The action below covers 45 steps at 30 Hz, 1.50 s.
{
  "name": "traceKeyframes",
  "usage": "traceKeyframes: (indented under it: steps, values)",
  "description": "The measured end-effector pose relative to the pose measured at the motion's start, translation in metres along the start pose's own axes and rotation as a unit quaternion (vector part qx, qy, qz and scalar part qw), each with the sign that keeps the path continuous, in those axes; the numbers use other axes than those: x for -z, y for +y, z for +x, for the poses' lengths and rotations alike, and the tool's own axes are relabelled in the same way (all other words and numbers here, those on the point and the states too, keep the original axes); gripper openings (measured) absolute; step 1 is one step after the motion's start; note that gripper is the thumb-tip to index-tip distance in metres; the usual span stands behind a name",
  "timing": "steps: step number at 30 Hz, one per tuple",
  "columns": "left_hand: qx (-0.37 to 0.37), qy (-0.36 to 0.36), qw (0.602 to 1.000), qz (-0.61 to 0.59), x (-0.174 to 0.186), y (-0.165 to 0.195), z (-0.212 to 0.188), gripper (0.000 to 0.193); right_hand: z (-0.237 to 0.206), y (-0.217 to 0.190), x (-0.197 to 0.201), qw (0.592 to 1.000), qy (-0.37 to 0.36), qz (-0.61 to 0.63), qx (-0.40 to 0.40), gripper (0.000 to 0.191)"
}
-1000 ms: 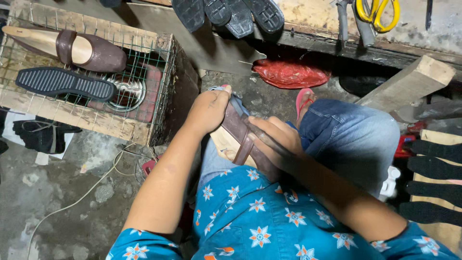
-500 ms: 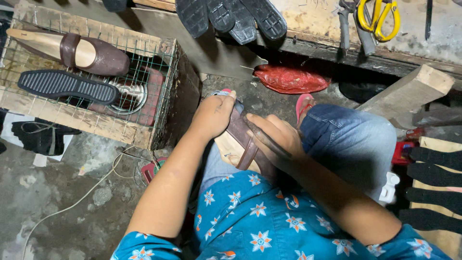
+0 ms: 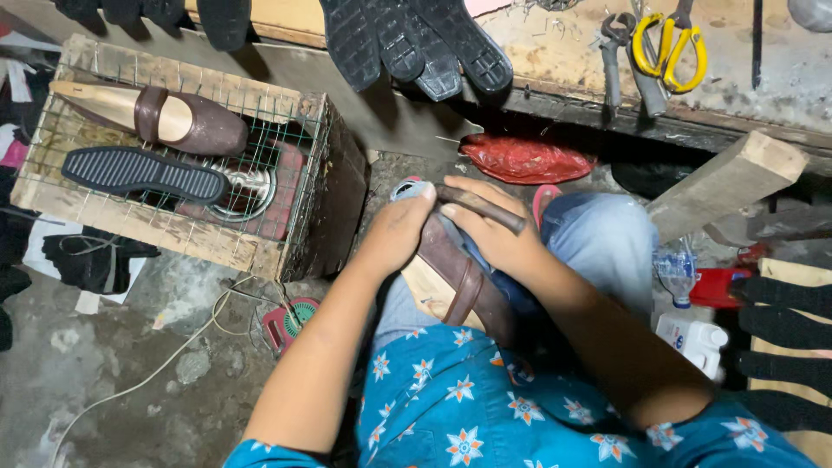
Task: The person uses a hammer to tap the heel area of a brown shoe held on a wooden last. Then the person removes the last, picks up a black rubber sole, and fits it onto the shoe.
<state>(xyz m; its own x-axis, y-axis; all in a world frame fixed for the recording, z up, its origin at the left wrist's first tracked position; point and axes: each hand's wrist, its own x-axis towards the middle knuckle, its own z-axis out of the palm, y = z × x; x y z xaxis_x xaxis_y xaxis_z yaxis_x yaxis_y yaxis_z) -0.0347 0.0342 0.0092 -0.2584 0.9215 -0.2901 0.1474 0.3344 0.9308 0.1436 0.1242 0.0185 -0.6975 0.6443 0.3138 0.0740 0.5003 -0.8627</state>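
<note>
A brown shoe upper (image 3: 458,279) with a strap lies across my lap on its last, sole side partly up. My left hand (image 3: 397,232) presses on its toe end with fingers curled over it. My right hand (image 3: 496,232) grips a dark, narrow tool handle (image 3: 482,208) laid across the shoe's top. My knees in blue jeans (image 3: 598,247) are underneath, and my blue flowered shirt (image 3: 485,407) fills the bottom of the view.
A wood-and-wire crate (image 3: 186,234) at left carries a brown shoe on a last (image 3: 165,120) and a black sole (image 3: 143,173) above a heater. Black soles (image 3: 416,43) hang off the bench edge. Yellow scissors (image 3: 669,43), red bag (image 3: 520,159), wooden block (image 3: 724,186), bottle (image 3: 693,334).
Both hands have slid toward the shoe's toe end. The right hand now holds the dark tool across the top of the shoe. The view has shifted slightly.
</note>
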Motion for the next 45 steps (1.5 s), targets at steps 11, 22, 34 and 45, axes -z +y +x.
traceKeyframes:
  steps: [11,22,34,45]
  values:
    - [-0.108,-0.011,0.959,-0.261,0.005,0.098,-0.091,0.066,-0.063,-0.079,0.062,0.995,0.065,0.041,-0.069,0.047]
    - [-0.336,0.068,0.933,0.112,0.036,0.155,-0.095,0.066,-0.016,-0.111,0.061,0.987,0.075,-0.03,0.142,0.047]
    - [-0.346,0.102,0.918,0.164,0.056,0.159,-0.07,0.061,0.034,-0.097,0.036,0.95,0.105,-0.102,0.275,0.06]
    - [-0.355,0.085,0.924,0.114,0.055,0.15,-0.088,0.054,0.009,-0.108,0.039,0.959,0.073,-0.087,0.26,0.058]
